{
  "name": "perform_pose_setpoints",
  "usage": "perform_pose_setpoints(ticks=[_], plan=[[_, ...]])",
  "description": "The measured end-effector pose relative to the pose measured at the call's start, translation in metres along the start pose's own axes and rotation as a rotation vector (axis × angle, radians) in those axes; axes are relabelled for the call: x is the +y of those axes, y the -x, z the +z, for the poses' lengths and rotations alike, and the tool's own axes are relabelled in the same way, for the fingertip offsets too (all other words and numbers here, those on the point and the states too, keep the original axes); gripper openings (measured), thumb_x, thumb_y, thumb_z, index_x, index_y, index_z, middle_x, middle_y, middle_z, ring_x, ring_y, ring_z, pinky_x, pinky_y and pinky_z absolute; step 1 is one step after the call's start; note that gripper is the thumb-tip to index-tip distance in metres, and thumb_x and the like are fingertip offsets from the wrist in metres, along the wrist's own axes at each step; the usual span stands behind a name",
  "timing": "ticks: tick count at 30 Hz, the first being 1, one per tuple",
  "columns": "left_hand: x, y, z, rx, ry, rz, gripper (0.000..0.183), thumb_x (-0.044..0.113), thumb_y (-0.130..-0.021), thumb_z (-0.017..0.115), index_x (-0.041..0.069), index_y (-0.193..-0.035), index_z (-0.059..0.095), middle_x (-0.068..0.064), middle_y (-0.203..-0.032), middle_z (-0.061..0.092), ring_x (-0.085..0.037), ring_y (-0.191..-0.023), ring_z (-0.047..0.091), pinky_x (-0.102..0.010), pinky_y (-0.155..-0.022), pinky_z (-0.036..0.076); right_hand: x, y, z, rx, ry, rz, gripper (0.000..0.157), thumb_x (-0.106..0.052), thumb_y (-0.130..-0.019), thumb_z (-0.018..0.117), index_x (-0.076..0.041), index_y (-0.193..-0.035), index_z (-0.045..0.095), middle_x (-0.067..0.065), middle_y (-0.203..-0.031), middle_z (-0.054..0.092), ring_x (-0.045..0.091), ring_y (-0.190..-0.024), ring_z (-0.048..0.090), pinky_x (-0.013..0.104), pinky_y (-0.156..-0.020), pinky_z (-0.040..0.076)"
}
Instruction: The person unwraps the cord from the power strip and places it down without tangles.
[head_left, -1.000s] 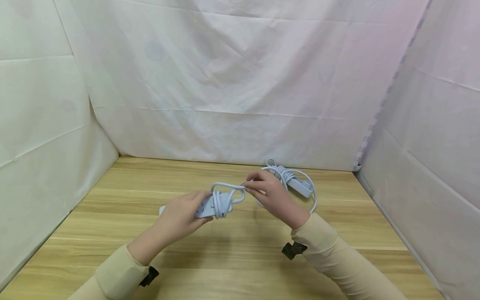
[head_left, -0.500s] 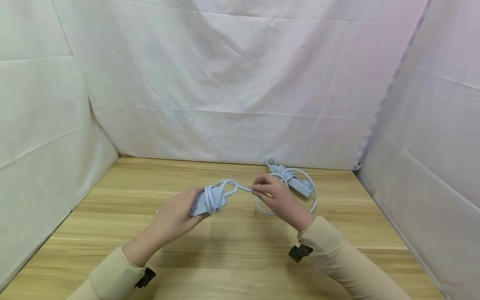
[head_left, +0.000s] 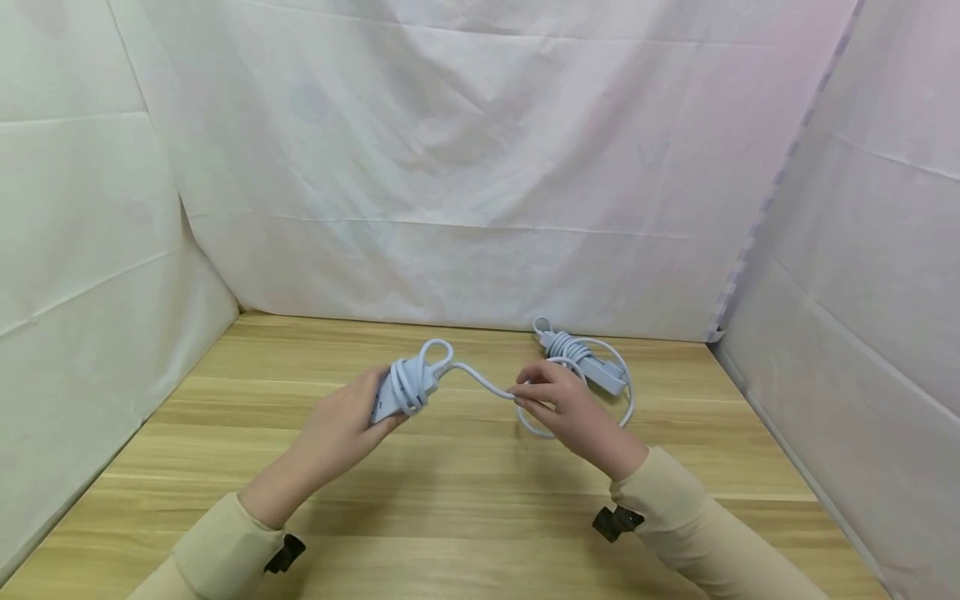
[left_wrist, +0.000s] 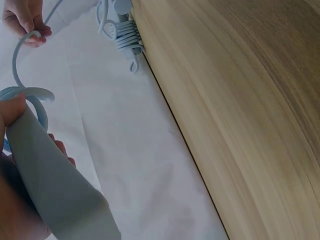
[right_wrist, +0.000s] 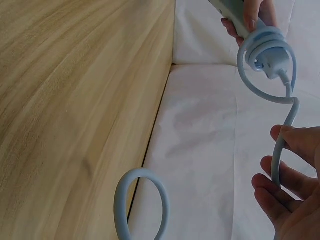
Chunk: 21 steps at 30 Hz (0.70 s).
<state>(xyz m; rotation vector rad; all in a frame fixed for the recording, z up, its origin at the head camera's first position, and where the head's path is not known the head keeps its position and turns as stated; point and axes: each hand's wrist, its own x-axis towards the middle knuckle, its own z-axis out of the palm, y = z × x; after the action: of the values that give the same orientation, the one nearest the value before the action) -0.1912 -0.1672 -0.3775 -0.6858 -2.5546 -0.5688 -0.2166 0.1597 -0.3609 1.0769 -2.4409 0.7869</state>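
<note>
White cloth [head_left: 480,167] walls in the wooden table [head_left: 450,517] at the back and on both sides. Beige sleeves [head_left: 697,517] reach in from the near edge. The hands are apart: the left hand [head_left: 337,429] is wrapped around the strip [head_left: 384,404], and the right hand [head_left: 570,408] pinches the cord [head_left: 480,377] between thumb and fingertips. The strip is raised above the table, left of the middle, its long axis slanting from the left palm up and to the right in the head view; the end with the cord points away from the person and rightward. The second strip [head_left: 603,375] lies at the far right near the back cloth, its long axis running from far left to near right, more cord wound around its far part. Turns of cord circle the held strip near its far end, one loop stands out above, and a slack length curves across to the right hand. A black mount [head_left: 618,522] shows under the right sleeve's cuff.
</note>
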Motion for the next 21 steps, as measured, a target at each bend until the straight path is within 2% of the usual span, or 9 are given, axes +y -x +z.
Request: perform_pose_setpoints(ticks=[4,13,18,21], plan=[[-0.002,0.0,0.001,-0.028,0.008,-0.023,0.06,0.032,-0.088,0.072,0.0,-0.132,0.045,-0.009,-0.102,0.064,-0.019,-0.082,0.06,-0.042,-0.066,0.049,-0.003,0.005,-0.004,0.013,0.014,-0.02,0.019,-0.002,-0.084,0.075,-0.007,-0.102,0.076,0.002,-0.105,0.061,0.017,-0.092,0.056,0.032,-0.073,0.049],[-0.006,-0.003,0.005,-0.108,-0.006,-0.081,0.065,0.039,-0.091,0.067,-0.001,-0.137,0.043,-0.014,-0.111,0.064,-0.024,-0.09,0.063,-0.046,-0.069,0.051,-0.008,0.011,-0.013,0.054,0.061,-0.122,0.02,-0.003,-0.082,0.077,-0.008,-0.102,0.077,0.004,-0.104,0.062,0.017,-0.092,0.056,0.033,-0.073,0.048],[-0.01,-0.003,0.009,-0.142,-0.012,-0.092,0.063,0.039,-0.091,0.068,0.0,-0.135,0.045,-0.012,-0.108,0.064,-0.022,-0.087,0.063,-0.044,-0.066,0.051,-0.011,0.014,-0.018,0.064,0.066,-0.152,0.021,-0.004,-0.081,0.077,-0.012,-0.101,0.077,0.004,-0.106,0.062,0.019,-0.095,0.056,0.034,-0.075,0.048],[-0.012,-0.003,0.011,-0.158,-0.014,-0.089,0.062,0.038,-0.09,0.069,0.001,-0.133,0.046,-0.01,-0.106,0.064,-0.02,-0.084,0.062,-0.042,-0.064,0.051,-0.012,0.015,-0.021,0.095,0.07,-0.203,0.024,-0.002,-0.079,0.078,-0.012,-0.1,0.077,0.004,-0.106,0.062,0.021,-0.095,0.056,0.037,-0.074,0.048]])
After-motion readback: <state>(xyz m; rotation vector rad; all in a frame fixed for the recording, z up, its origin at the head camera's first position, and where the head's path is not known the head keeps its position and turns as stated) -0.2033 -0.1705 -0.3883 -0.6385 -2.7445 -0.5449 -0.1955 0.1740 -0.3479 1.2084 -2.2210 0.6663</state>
